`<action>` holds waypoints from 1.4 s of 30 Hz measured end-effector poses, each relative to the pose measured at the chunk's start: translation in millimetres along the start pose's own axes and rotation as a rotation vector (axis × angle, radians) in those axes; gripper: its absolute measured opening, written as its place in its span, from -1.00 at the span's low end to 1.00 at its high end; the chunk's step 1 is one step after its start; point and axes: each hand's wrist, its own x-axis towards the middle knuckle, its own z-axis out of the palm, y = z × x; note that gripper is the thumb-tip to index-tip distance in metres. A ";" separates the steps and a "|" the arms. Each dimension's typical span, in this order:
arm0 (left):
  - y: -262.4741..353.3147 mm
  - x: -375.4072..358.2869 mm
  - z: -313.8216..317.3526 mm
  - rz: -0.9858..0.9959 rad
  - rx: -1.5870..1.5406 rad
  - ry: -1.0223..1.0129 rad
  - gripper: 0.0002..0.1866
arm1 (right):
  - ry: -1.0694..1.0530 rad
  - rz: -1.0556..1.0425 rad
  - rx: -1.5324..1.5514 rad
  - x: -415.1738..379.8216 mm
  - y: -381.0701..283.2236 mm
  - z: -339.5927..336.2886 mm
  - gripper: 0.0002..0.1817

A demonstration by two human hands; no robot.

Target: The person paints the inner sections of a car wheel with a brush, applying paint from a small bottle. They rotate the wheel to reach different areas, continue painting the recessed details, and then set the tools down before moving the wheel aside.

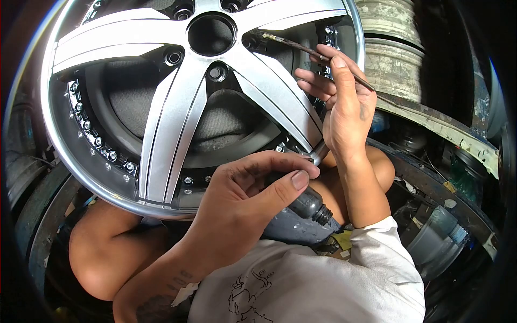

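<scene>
A car wheel rim (186,116) with broad silver spokes, black recesses and a polished lip fills the upper left, tilted in front of my knees. My right hand (344,99) is closed on a thin paintbrush (301,47); its tip is at the dark lug hole (250,40) right of the round centre bore (211,33). Lower down, my left hand (253,188) is closed around a small dark bottle (308,203). The bottle leans to the lower right and its threaded neck shows no cap. My left fingers partly hide its body.
Stacked dusty wheel rims (390,59) stand at the upper right, beside a worn, paint-chipped ledge (441,129). A clear plastic container (439,237) lies at the lower right among scraps. My bare knees (102,250) are close under the rim's lower edge.
</scene>
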 end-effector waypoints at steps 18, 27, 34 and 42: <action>-0.4 0.0 -1.2 -0.004 0.037 -0.010 -0.82 | 0.012 0.006 0.014 0.1 0.1 0.4 -0.61; -1.2 0.2 -0.8 -0.008 0.038 -0.006 -0.82 | 0.017 0.002 -0.005 -0.3 -0.4 0.8 -0.62; -2.2 -1.1 -1.1 -0.010 0.054 0.006 -0.82 | 0.000 -0.007 0.001 1.6 -2.2 -0.7 -0.63; -6.5 -2.1 -1.0 -0.024 0.060 0.015 -0.78 | -0.014 -0.039 -0.002 3.7 -2.6 -1.8 -0.66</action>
